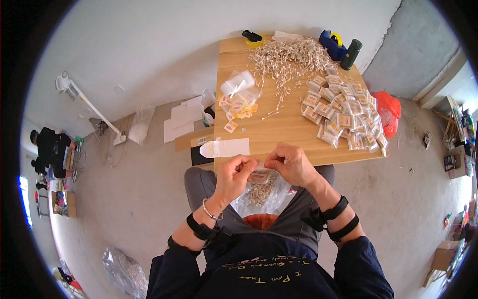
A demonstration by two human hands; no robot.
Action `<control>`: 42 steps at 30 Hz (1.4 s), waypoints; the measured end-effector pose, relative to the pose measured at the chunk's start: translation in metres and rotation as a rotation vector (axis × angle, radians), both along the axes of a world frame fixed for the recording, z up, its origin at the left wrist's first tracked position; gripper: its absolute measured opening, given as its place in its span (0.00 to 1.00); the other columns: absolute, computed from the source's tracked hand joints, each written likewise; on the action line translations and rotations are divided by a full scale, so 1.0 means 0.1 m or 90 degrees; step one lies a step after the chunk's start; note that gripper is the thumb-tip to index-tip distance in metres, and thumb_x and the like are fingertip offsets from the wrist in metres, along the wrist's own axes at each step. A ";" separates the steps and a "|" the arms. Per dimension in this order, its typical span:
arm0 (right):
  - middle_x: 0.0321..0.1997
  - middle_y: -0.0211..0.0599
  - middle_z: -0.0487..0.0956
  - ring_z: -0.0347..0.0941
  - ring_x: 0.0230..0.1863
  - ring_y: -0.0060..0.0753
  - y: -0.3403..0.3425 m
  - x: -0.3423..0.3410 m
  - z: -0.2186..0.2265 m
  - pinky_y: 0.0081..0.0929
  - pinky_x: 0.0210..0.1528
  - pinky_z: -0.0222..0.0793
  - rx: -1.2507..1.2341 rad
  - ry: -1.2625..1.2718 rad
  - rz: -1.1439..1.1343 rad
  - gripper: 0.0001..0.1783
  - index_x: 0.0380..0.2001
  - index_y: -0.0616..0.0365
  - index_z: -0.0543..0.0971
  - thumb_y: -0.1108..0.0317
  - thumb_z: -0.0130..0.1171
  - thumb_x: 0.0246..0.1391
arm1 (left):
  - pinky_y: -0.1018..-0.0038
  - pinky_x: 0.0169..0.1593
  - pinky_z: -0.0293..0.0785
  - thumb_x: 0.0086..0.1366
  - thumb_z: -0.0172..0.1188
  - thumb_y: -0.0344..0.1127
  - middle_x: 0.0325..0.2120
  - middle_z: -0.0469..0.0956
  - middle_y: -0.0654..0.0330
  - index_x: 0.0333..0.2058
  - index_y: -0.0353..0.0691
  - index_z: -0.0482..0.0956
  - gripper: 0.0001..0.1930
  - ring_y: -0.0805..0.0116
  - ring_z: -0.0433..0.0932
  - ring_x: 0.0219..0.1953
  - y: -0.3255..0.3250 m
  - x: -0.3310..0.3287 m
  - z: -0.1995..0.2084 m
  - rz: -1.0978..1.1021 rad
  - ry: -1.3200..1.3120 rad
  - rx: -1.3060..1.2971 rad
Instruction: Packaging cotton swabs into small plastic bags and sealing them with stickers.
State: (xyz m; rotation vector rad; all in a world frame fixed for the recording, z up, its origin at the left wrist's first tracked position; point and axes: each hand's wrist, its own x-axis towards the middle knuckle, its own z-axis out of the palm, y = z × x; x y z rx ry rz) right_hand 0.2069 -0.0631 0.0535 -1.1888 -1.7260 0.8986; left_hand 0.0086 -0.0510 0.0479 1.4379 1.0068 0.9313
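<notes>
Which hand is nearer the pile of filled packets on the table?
Right. The right hand is left of the pile and closer to the body; the left hand is farther left, across the small packet between them.

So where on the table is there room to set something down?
The table is bare at middle front, between the white card and the packet pile. Another patch lies between the yellow tape, the clear bags and the swab heap. The back and right side are crowded.
</notes>
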 end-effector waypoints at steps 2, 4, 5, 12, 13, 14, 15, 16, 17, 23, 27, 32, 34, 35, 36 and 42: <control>0.26 0.34 0.78 0.75 0.30 0.24 0.02 0.00 -0.04 0.24 0.33 0.70 0.001 0.013 -0.008 0.04 0.28 0.63 0.79 0.76 0.65 0.50 | 0.86 0.25 0.65 0.67 0.59 0.34 0.22 0.76 0.69 0.36 0.33 0.80 0.09 0.86 0.68 0.22 0.03 0.00 0.01 0.004 -0.006 -0.017; 0.25 0.35 0.78 0.75 0.28 0.25 0.02 -0.01 -0.03 0.25 0.31 0.70 -0.022 0.039 -0.012 0.04 0.29 0.64 0.79 0.75 0.64 0.51 | 0.87 0.24 0.64 0.68 0.57 0.36 0.23 0.77 0.68 0.35 0.33 0.80 0.11 0.87 0.67 0.22 0.08 -0.01 0.03 -0.010 -0.008 -0.029; 0.24 0.35 0.77 0.74 0.27 0.25 0.03 -0.02 -0.02 0.25 0.30 0.70 -0.046 0.065 -0.015 0.05 0.31 0.64 0.79 0.73 0.63 0.52 | 0.87 0.24 0.64 0.68 0.57 0.36 0.23 0.77 0.68 0.35 0.33 0.80 0.11 0.87 0.67 0.22 0.09 -0.04 0.01 -0.008 -0.007 -0.029; 0.28 0.27 0.78 0.73 0.27 0.16 0.08 0.12 -0.19 0.18 0.28 0.71 -0.342 0.426 -0.021 0.10 0.34 0.61 0.77 0.65 0.55 0.63 | 0.82 0.35 0.68 0.63 0.60 0.31 0.42 0.79 0.60 0.51 0.38 0.75 0.17 0.77 0.74 0.34 0.16 -0.08 -0.14 -0.023 -0.058 -0.007; 0.28 0.27 0.78 0.73 0.27 0.16 0.08 0.12 -0.18 0.18 0.28 0.71 -0.342 0.427 -0.022 0.10 0.34 0.61 0.77 0.65 0.55 0.63 | 0.79 0.40 0.71 0.60 0.63 0.28 0.47 0.77 0.59 0.54 0.40 0.72 0.22 0.72 0.76 0.40 0.13 -0.06 -0.14 -0.030 -0.007 0.134; 0.27 0.28 0.78 0.72 0.25 0.16 0.08 0.11 -0.17 0.17 0.26 0.70 -0.371 0.462 -0.017 0.09 0.33 0.61 0.78 0.66 0.55 0.62 | 0.71 0.52 0.70 0.51 0.67 0.24 0.52 0.74 0.56 0.57 0.43 0.70 0.32 0.62 0.72 0.54 0.09 -0.07 -0.12 -0.053 0.063 0.204; 0.25 0.29 0.78 0.71 0.22 0.16 0.07 0.10 -0.17 0.16 0.24 0.70 -0.399 0.497 -0.012 0.09 0.32 0.62 0.78 0.67 0.56 0.62 | 0.71 0.52 0.70 0.51 0.67 0.24 0.52 0.74 0.56 0.57 0.43 0.70 0.32 0.62 0.72 0.54 0.07 -0.07 -0.09 -0.054 0.064 0.202; 0.25 0.29 0.78 0.71 0.22 0.16 0.07 0.09 -0.17 0.16 0.24 0.70 -0.400 0.498 -0.012 0.09 0.32 0.62 0.78 0.67 0.56 0.62 | 0.70 0.54 0.70 0.48 0.68 0.24 0.53 0.74 0.56 0.56 0.44 0.72 0.33 0.60 0.71 0.56 0.06 -0.04 -0.04 -0.059 0.084 0.324; 0.25 0.29 0.78 0.71 0.21 0.17 0.07 0.09 -0.17 0.16 0.23 0.69 -0.419 0.505 0.011 0.09 0.32 0.62 0.78 0.66 0.56 0.61 | 0.68 0.57 0.69 0.46 0.69 0.23 0.53 0.74 0.56 0.55 0.44 0.73 0.33 0.58 0.70 0.58 0.06 -0.02 0.00 -0.062 0.102 0.446; 0.21 0.30 0.76 0.70 0.17 0.18 0.05 -0.05 -0.51 0.16 0.18 0.67 -0.481 0.520 0.056 0.09 0.32 0.62 0.78 0.66 0.59 0.59 | 0.63 0.60 0.66 0.47 0.74 0.28 0.40 0.83 0.61 0.38 0.42 0.82 0.17 0.64 0.78 0.51 0.11 0.01 0.20 -0.206 0.046 0.421; 0.26 0.32 0.78 0.73 0.22 0.19 0.03 -0.06 -0.58 0.16 0.22 0.70 -0.485 0.536 0.113 0.09 0.34 0.64 0.78 0.68 0.59 0.58 | 0.62 0.60 0.66 0.47 0.73 0.28 0.35 0.84 0.63 0.35 0.43 0.83 0.14 0.66 0.82 0.45 0.07 0.01 0.20 -0.201 0.007 0.324; 0.30 0.33 0.80 0.76 0.27 0.20 0.01 -0.01 -0.49 0.17 0.28 0.74 -0.499 0.537 0.191 0.09 0.35 0.66 0.79 0.70 0.61 0.56 | 0.64 0.59 0.66 0.47 0.74 0.31 0.36 0.84 0.62 0.35 0.44 0.83 0.15 0.67 0.82 0.43 0.06 0.00 0.20 -0.215 0.023 0.283; 0.32 0.34 0.81 0.78 0.30 0.21 0.00 -0.01 -0.47 0.19 0.32 0.76 -0.512 0.544 0.203 0.11 0.38 0.67 0.79 0.69 0.61 0.56 | 0.63 0.59 0.66 0.46 0.75 0.31 0.36 0.84 0.62 0.35 0.44 0.84 0.15 0.68 0.82 0.43 0.02 0.04 0.28 -0.209 0.021 0.259; 0.32 0.34 0.81 0.78 0.30 0.21 -0.01 -0.03 -0.49 0.19 0.32 0.76 -0.512 0.544 0.203 0.11 0.38 0.67 0.79 0.69 0.61 0.56 | 0.63 0.59 0.65 0.46 0.75 0.32 0.36 0.84 0.62 0.34 0.44 0.84 0.15 0.68 0.82 0.43 0.01 0.07 0.31 -0.203 0.019 0.237; 0.29 0.33 0.80 0.75 0.26 0.20 -0.01 -0.06 -0.51 0.17 0.26 0.72 -0.507 0.542 0.179 0.11 0.38 0.66 0.79 0.68 0.61 0.57 | 0.63 0.59 0.65 0.46 0.75 0.32 0.36 0.84 0.62 0.34 0.44 0.84 0.15 0.68 0.82 0.43 0.01 0.09 0.31 -0.204 0.019 0.236; 0.31 0.32 0.79 0.75 0.25 0.20 -0.03 -0.15 -0.50 0.17 0.23 0.72 -0.465 0.558 0.179 0.13 0.41 0.66 0.78 0.67 0.60 0.58 | 0.61 0.61 0.61 0.44 0.76 0.35 0.35 0.85 0.64 0.33 0.45 0.85 0.15 0.70 0.81 0.42 0.01 0.10 0.31 -0.259 0.039 0.285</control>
